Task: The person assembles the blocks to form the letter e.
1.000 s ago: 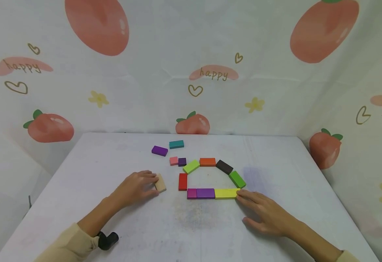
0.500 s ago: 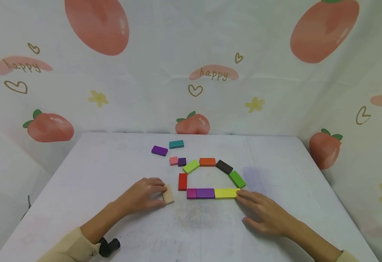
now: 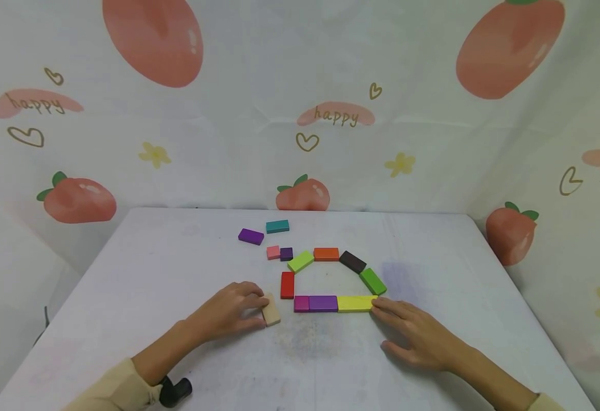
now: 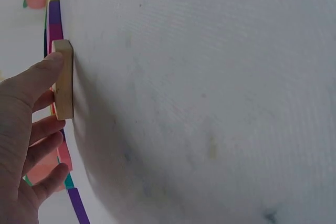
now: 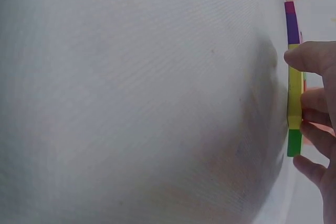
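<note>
Beige block (image 3: 272,310), one: on the tabletop (image 3: 171,257), eight o'clock from the centre of the eight-block ring (image 3: 326,254), pinched by the left hand (image 3: 230,314) between thumb and fingers. Yellow block (image 3: 353,304), one: in the ring, its four-o'clock end touched by the right hand (image 3: 423,337), fingers extended, thumb spread. Outlying at ten o'clock: four further blocks (image 3: 273,252).

Blocks (image 3: 277,226): thirteen total, comprising three short blocks (image 3: 273,252), nine medium blocks (image 3: 326,254), including two purple blocks (image 3: 250,237) and one pale wood block (image 3: 272,313), and one long yellow block (image 3: 355,304). Hands: one left hand (image 3: 234,311), one right hand (image 3: 414,335). Backdrop (image 3: 238,171) prints: five red fruits (image 3: 80,200), five heart outlines (image 3: 307,150), three yellow flowers (image 3: 400,164), three "happy" labels (image 3: 335,114).
</note>
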Available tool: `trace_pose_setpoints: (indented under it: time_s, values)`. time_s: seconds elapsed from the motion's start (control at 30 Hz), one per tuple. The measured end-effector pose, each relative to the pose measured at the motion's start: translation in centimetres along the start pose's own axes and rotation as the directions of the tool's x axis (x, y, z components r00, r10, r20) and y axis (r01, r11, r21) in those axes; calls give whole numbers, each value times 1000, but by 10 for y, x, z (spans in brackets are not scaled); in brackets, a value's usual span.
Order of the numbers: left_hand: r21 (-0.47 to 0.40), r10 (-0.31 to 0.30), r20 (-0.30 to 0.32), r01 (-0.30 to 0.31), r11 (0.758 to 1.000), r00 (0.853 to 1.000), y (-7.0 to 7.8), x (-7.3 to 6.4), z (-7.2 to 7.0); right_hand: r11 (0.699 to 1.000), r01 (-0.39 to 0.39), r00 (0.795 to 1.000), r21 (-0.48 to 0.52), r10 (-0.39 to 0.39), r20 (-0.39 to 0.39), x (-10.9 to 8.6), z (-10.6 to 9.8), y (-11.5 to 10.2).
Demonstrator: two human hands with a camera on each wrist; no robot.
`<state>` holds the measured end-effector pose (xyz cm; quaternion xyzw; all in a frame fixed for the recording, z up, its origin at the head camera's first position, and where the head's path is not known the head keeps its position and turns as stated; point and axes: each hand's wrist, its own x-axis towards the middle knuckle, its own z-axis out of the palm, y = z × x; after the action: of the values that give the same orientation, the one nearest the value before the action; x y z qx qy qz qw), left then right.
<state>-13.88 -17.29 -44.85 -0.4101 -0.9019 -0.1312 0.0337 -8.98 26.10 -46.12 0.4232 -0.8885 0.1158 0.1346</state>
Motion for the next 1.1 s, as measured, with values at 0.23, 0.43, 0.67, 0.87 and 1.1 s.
trace_pose_setpoints:
  time_s: [0.23,0.43,0.67,0.87,1.1]
  values:
    - [8,32,2,-32,999,1000,6,2,2,1000,14,1000,5,-14,-10,0,0,0]
    - [23,90,-32,-89,996,995,8,7,5,1000,17,1000,5,-17,-12,1,0,1]
    - [53,138,-52,-135,989,989,13,14,7,1000,24,1000,6,-24,-19,0,-1,1]
    - [84,112,-24,-109,990,993,17,18,8,1000,18,1000,2,-18,-16,0,0,1]
    - [86,77,-32,-74,994,997,22,19,8,1000,13,1000,-1,-13,-12,0,0,0]
